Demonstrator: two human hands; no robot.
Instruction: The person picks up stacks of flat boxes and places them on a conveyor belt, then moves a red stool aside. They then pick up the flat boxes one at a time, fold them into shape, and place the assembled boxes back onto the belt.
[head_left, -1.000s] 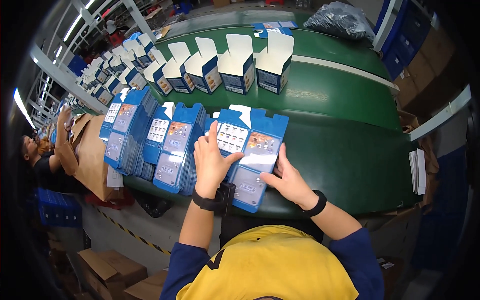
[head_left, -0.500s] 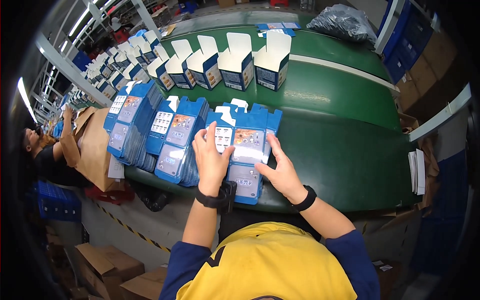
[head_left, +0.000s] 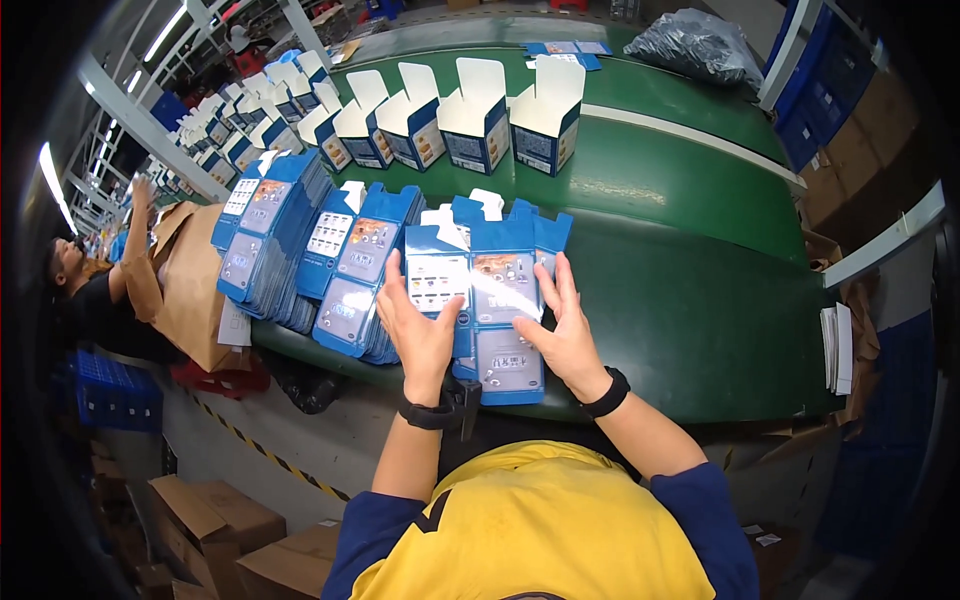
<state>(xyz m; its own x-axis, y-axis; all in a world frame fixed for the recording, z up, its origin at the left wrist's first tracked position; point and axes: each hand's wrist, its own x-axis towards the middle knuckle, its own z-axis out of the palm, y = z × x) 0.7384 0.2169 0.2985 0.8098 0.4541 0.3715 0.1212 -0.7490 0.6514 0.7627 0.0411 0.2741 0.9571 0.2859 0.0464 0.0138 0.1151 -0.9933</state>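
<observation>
A person in a yellow and navy top stands at a green conveyor belt (head_left: 700, 290) that serves as the counter. Both hands rest on a flat blue carton blank (head_left: 497, 300) lying at the near edge of the belt, atop a small stack of the same. The left hand (head_left: 420, 330) lies on its left side, fingers spread flat over a white printed panel, its grip open. The right hand (head_left: 565, 335) presses the blank's right edge, fingers also extended rather than closed around it. Each wrist wears a black band.

Just left of the held blank, more flat blue blanks (head_left: 350, 270) fan out in overlapping stacks toward the left, each with white, orange and pale blue printed panels. Farther back, a row of erected boxes (head_left: 480, 120), blue-sided with white top flaps standing open, curves away to the upper left. A grey plastic bag (head_left: 700, 45) lies at the belt's far right. Another person (head_left: 100, 290) in black works at the left beside a brown cardboard box (head_left: 195, 290).
</observation>
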